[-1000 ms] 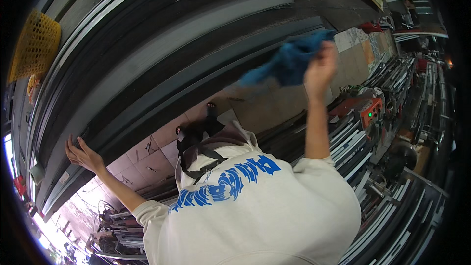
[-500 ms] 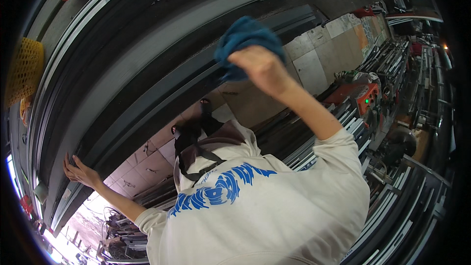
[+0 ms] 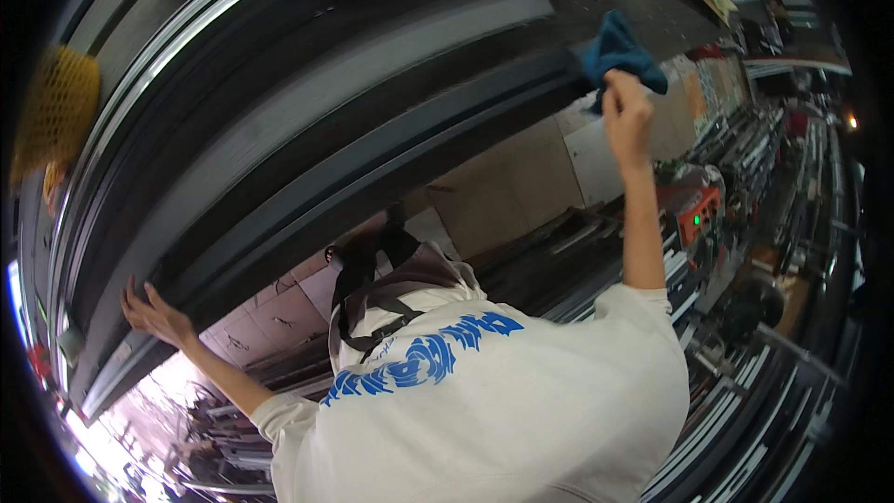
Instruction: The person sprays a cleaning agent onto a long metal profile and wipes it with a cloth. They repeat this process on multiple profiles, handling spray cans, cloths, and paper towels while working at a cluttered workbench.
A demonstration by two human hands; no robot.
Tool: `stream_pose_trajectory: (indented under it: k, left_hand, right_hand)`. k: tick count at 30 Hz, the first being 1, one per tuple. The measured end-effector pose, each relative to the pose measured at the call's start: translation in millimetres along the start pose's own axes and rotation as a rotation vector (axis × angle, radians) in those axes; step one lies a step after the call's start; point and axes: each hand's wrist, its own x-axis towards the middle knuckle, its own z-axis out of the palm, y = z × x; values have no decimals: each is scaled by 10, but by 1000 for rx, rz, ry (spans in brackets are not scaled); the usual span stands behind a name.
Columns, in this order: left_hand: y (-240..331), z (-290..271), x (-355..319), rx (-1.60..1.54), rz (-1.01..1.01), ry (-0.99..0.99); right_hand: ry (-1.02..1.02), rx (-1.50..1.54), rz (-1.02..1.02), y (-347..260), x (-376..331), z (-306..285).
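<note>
Hands worked a long dark metal beam (image 3: 307, 144) in the head view, taken from above a person in a white shirt (image 3: 503, 410) with blue print. At far right, the right hand (image 3: 626, 112) was closed around a bunched blue cloth (image 3: 616, 51), pressing it against the beam's end. At near left, the left hand (image 3: 154, 312) lay spread flat on the beam's lower edge, bracing it. Wiping appeared to be in hand; the next stroke would likely call for dragging the cloth leftward along the beam with the brace kept firm. A yellow mesh basket (image 3: 58, 112) sat far left.
</note>
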Motion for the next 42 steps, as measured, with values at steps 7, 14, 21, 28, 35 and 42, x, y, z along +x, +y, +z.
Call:
stream_pose_trajectory:
  k: [7,14,21,28,35,42]
  left_hand:
    - [-113,-397,-355,-132,-33,217]
    - [-1175,-1142,-1215,31,-301,361]
    - [-1827,-1939,-1353,-426,-542,327]
    - [-2637,-2911,-1392,-605,-139,83]
    - [-4264,-2879,-1613,-609,-753,196]
    - [-6420,-2791,-1544,-1178,-1210,537]
  right_hand:
    - [289,-515,451,1096,151,-297]
    - [77,-500,551,-217,375,-522]
    - [-780,1028,-741,-5221,242,170]
    - [-1717,998,-1154,-9105,-1053,1166]
    - [-1640,1003,-1135,-11288,-1997,1899]
    - [-1673,998,-1020,-13630,-2542,3392]
